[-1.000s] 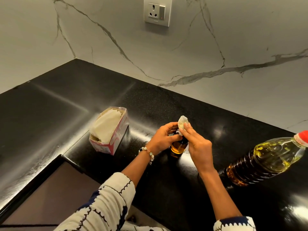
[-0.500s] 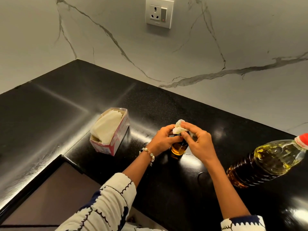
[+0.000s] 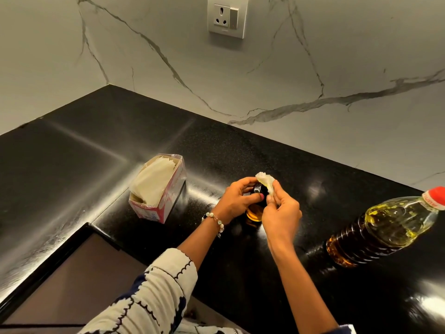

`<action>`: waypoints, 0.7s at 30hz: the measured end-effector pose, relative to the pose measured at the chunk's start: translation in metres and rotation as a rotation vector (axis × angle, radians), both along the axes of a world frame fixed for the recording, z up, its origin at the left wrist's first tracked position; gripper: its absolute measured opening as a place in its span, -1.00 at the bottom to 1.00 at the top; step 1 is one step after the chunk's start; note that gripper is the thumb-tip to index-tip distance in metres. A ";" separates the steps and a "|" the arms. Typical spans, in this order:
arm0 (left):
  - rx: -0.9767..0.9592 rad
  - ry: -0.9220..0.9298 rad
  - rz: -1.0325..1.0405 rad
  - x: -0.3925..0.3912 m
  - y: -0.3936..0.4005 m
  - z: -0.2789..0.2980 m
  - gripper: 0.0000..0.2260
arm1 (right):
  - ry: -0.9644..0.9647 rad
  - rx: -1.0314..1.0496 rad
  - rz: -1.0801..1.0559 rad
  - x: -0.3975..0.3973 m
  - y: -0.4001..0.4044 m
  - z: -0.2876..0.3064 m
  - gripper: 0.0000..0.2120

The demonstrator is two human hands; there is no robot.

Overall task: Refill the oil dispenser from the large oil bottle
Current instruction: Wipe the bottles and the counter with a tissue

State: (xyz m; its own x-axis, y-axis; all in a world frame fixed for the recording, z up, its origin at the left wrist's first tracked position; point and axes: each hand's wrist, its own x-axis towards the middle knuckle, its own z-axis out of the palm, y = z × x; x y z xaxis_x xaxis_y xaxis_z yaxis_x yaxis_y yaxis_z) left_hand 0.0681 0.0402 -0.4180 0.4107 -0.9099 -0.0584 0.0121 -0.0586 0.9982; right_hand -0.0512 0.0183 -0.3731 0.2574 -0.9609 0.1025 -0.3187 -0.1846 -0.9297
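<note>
- The left hand (image 3: 237, 198) wraps around the neck and black cap of the oil dispenser (image 3: 254, 211), fingers curled tight on it; a beaded bracelet (image 3: 215, 220) sits at that wrist, with a patterned white and dark sleeve (image 3: 154, 290) further back.
- The right hand (image 3: 280, 214) pinches a crumpled white tissue (image 3: 266, 180) between fingertips and thumb, pressed against the far right side of the dispenser's cap.
- The dispenser stands upright on the black counter (image 3: 240, 273), long axis vertical, top toward the camera; amber oil shows in the glass just below the left-hand grip. No writing can be read on it.
- Right of the grip, well apart, the large oil bottle (image 3: 385, 227) stands with its red cap (image 3: 434, 197) on (the wide lens makes it lean to the right). The lettering on the cap's band is too small to read.
- Left of the grip, near but not touching, an open tissue box (image 3: 159, 186) shows red print on its side that I cannot make out.
- The counter's near edge steps around a recessed brown panel (image 3: 79, 280) at lower left; bare counter lies between the hands and the bottle, and beyond the hands up to the wall.
- Farthest off, a white socket (image 3: 227, 16) is set in the veined marble wall (image 3: 337, 68), with no legible marking.
</note>
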 end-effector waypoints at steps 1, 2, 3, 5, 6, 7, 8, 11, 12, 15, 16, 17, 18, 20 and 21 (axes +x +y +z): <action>0.002 -0.001 -0.001 0.000 0.000 0.000 -0.63 | -0.025 0.030 0.001 -0.002 0.001 0.002 -0.60; 0.002 0.002 0.001 0.000 0.000 -0.001 -0.63 | -0.064 0.072 0.005 -0.004 0.000 0.005 -0.62; 0.000 0.010 0.006 0.001 0.000 -0.002 -0.63 | -0.120 0.121 0.003 -0.008 -0.002 0.011 -0.65; -0.001 0.029 0.010 0.001 0.000 -0.002 -0.63 | -0.224 0.135 -0.029 -0.013 -0.012 0.025 -0.74; 0.004 0.036 0.007 0.002 0.000 -0.002 -0.63 | -0.228 0.063 -0.046 -0.014 -0.018 0.033 -0.77; 0.011 0.041 0.001 0.002 0.000 -0.001 -0.62 | -0.193 -0.038 -0.054 -0.014 -0.024 0.038 -0.78; 0.013 0.047 -0.005 0.001 0.000 -0.001 -0.63 | -0.138 -0.153 -0.034 -0.012 -0.030 0.042 -0.77; -0.003 0.070 0.003 -0.001 0.001 0.001 -0.66 | 0.130 -0.454 0.235 -0.002 -0.042 0.037 -0.70; -0.012 0.063 0.016 -0.002 0.002 0.002 -0.69 | 0.234 -0.554 0.365 0.001 -0.044 0.030 -0.68; -0.028 0.008 0.027 -0.005 0.005 0.005 -0.68 | 0.547 -0.988 0.573 -0.004 -0.044 0.002 -0.63; -0.027 0.001 0.025 -0.006 0.005 0.005 -0.67 | 0.596 -1.108 0.576 -0.010 -0.045 -0.006 -0.64; -0.026 0.000 0.021 -0.006 0.005 0.005 -0.67 | 0.606 -1.191 0.566 -0.017 -0.047 -0.013 -0.65; -0.024 0.002 0.017 -0.006 0.005 0.005 -0.66 | 0.594 -1.236 0.552 -0.025 -0.047 -0.017 -0.63; -0.016 0.009 0.013 -0.005 0.005 0.006 -0.66 | 0.567 -1.278 0.517 -0.038 -0.048 -0.022 -0.62; -0.010 0.010 0.007 -0.003 0.005 0.005 -0.65 | 0.545 -1.276 0.504 -0.043 -0.049 -0.025 -0.63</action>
